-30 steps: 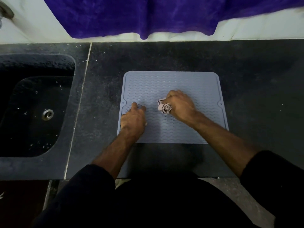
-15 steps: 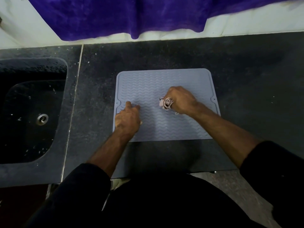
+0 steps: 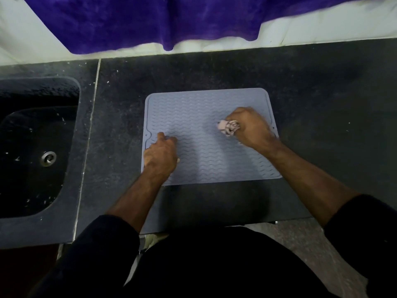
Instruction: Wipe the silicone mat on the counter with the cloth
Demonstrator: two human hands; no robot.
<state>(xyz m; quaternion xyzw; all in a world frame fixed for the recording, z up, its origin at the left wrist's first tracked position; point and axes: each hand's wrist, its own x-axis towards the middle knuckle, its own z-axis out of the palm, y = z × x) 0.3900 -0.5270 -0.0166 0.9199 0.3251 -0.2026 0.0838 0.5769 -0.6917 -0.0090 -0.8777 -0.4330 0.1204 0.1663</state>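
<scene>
Your right hand (image 3: 250,127) is clenched around a bunched, pale patterned cloth (image 3: 228,127), pressing it onto the right-centre part of the silicone mat (image 3: 202,117), which lies flat on the dark desk (image 3: 322,93) in the middle of the frame. Only a small wad of the cloth pokes out to the left of your fist, so the contact patch is narrow; balling it that way lets you bear down harder on the wavy ridges, but I judge it will take many passes to cover the whole surface. Your left hand (image 3: 160,154) sits at the lower left of the mat, close to its left edge, fingers (image 3: 169,139) curled loosely and holding nothing, knuckles and fingertips resting on the mat. That placement makes sense as an anchor: a thin, flexible mat would likely slide or ripple under a sideways rub, and pinning the side opposite the cloth keeps it put. The upper left area of the mat lies bare between and above your hands, so the wiping looks partway along at best. To the left of the frame the dark sink (image 3: 36,147) is well apart from the mat, and a purple fabric (image 3: 150,20) hangs along the top, touching neither hand.
</scene>
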